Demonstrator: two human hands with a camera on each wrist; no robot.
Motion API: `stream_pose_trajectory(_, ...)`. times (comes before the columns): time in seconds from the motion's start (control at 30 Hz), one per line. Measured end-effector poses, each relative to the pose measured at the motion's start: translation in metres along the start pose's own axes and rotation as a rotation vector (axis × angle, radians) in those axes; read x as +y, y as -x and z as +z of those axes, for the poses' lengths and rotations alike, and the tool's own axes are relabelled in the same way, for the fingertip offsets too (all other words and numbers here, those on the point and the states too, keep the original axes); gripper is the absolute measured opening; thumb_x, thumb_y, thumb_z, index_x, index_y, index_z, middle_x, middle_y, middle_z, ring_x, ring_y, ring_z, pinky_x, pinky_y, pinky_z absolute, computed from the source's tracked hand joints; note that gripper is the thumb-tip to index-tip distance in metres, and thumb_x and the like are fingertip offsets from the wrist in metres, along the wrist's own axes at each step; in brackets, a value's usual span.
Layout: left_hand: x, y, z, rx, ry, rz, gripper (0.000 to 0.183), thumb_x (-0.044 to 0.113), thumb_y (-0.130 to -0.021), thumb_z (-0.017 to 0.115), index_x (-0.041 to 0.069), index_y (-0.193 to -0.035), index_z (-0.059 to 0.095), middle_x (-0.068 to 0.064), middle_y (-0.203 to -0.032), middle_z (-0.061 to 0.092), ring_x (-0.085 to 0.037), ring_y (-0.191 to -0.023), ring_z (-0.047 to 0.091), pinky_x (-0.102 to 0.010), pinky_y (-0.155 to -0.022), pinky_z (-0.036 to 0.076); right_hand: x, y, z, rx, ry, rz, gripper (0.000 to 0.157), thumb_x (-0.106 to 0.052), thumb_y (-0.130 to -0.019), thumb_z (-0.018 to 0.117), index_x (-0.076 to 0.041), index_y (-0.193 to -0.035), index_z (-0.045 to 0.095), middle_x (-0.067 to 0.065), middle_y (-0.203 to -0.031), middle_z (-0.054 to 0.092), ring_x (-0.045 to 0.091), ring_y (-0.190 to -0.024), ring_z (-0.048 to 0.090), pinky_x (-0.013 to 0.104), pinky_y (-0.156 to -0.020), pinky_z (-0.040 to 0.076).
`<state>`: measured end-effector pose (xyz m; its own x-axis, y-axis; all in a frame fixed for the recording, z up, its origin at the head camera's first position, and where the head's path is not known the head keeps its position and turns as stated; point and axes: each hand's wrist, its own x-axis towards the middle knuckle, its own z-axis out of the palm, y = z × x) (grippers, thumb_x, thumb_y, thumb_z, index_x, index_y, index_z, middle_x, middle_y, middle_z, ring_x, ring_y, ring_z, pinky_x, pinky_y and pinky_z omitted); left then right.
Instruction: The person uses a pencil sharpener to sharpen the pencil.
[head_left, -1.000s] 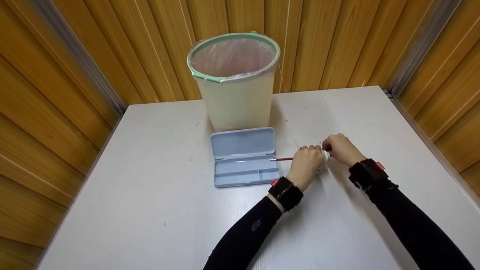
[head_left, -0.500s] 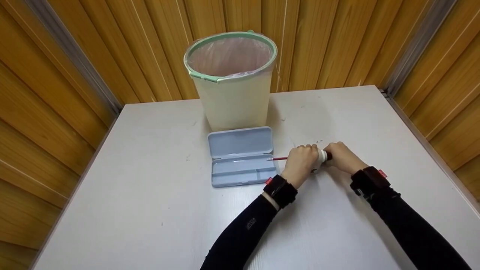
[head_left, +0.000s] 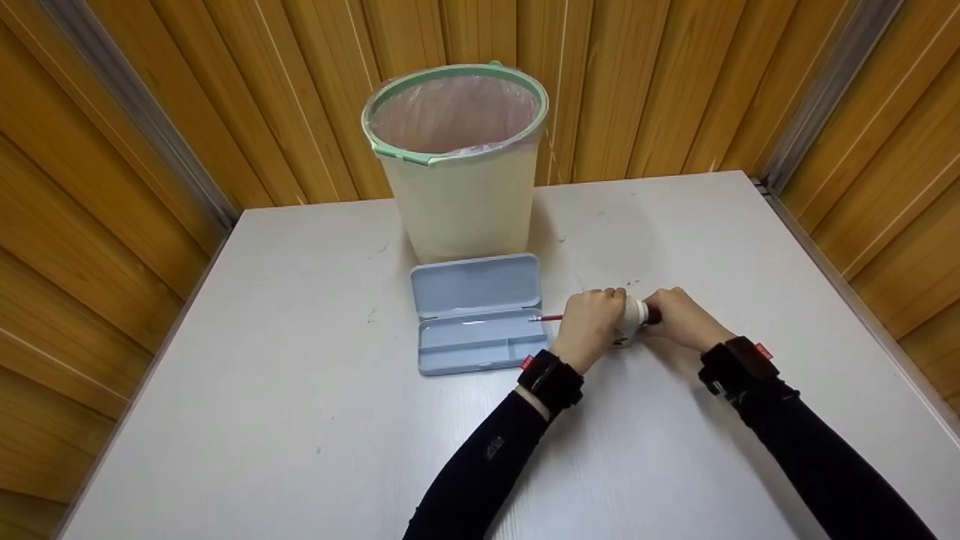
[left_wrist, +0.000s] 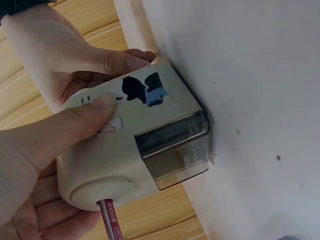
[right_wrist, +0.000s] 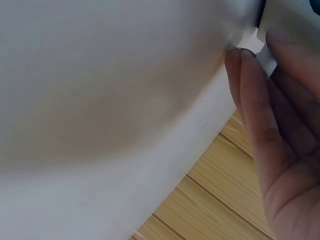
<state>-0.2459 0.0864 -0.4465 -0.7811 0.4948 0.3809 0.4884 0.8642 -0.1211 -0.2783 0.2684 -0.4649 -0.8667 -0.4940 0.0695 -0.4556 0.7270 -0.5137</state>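
A cream desktop pencil sharpener (left_wrist: 110,155) with printed pictures and a clear shavings drawer stands on the table. My left hand (head_left: 589,322) grips its body from above, thumb over the printed side in the left wrist view. A red pencil (left_wrist: 110,219) sticks out of its round front opening; in the head view its eraser end reaches over the pencil case (head_left: 465,358). On the sharpener's other side, my right hand (head_left: 681,319) holds the crank, mostly covered by the fingers (right_wrist: 255,95). The light blue pencil case lies open just left of my left hand.
A tall cream bin (head_left: 465,210) with a green rim and a pinkish liner stands behind the pencil case. Small dark specks (head_left: 634,282) lie on the white table (head_left: 300,337) beyond the hands. Wood-look panels (head_left: 645,90) enclose the table's back and sides.
My right hand has come down and nearer on the crank, baring the sharpener's white back end and a dark part. The whole head view has shifted slightly. My left hand keeps its grip.
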Motion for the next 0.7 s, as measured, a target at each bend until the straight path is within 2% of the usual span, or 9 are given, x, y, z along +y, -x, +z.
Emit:
stream_pose_trajectory(0.07,-0.002,0.0,0.0,-0.021,0.037,0.0,0.032,0.022,-0.077,0.08,0.016,-0.107,0.07,0.007,-0.095,0.074,-0.01,-0.079,0.07,-0.024,-0.065,0.056,-0.001,0.001,-0.001,-0.009,0.007,0.002,0.014,0.003,-0.072,0.08,0.002,-0.084,0.073,0.013,-0.08,0.074,0.014,-0.068,0.06,0.027,-0.065,0.048)
stream_pose_trajectory(0.2,-0.006,0.0,0.002,-0.053,0.103,0.007,0.039,0.027,-0.075,0.084,0.015,-0.108,0.068,0.007,-0.1,0.074,-0.011,-0.085,0.071,-0.025,-0.071,0.057,-0.004,0.002,-0.004,-0.05,0.013,0.025,0.015,0.005,-0.073,0.079,0.003,-0.087,0.072,0.014,-0.082,0.073,0.021,-0.075,0.064,0.034,-0.07,0.052)
stream_pose_trajectory(0.33,-0.009,0.0,0.001,-0.09,0.173,0.009,0.05,0.028,-0.075,0.084,0.014,-0.12,0.066,0.004,-0.109,0.074,-0.013,-0.093,0.072,-0.025,-0.077,0.057,-0.008,0.003,-0.008,-0.085,0.016,0.049,0.02,0.002,-0.075,0.077,0.005,-0.093,0.071,0.017,-0.088,0.073,0.028,-0.082,0.067,0.043,-0.076,0.056)
stream_pose_trajectory(0.5,-0.016,0.002,-0.003,-0.137,0.258,-0.015,0.074,0.029,-0.075,0.085,0.01,-0.14,0.054,-0.002,-0.13,0.066,-0.017,-0.112,0.067,-0.028,-0.088,0.056,-0.016,0.007,-0.016,-0.078,0.011,0.024,0.046,-0.004,-0.075,0.08,0.009,-0.117,0.064,0.024,-0.107,0.07,0.038,-0.095,0.065,0.053,-0.084,0.054)
stream_pose_trajectory(0.6,-0.023,0.004,-0.007,-0.149,0.278,-0.028,0.083,0.032,-0.074,0.086,0.008,-0.144,0.048,-0.005,-0.139,0.06,-0.018,-0.123,0.061,-0.029,-0.096,0.053,-0.022,0.009,-0.021,-0.047,-0.004,0.001,0.061,-0.005,-0.076,0.081,0.009,-0.13,0.055,0.028,-0.119,0.065,0.043,-0.105,0.062,0.058,-0.09,0.051)
stream_pose_trajectory(0.7,-0.034,0.009,-0.01,-0.166,0.275,-0.036,0.087,0.032,-0.072,0.087,0.008,-0.146,0.046,-0.006,-0.141,0.058,-0.019,-0.127,0.058,-0.029,-0.1,0.051,-0.028,0.009,-0.022,-0.004,-0.024,-0.013,0.066,-0.005,-0.077,0.08,0.006,-0.136,0.051,0.029,-0.129,0.06,0.045,-0.115,0.058,0.06,-0.096,0.047)
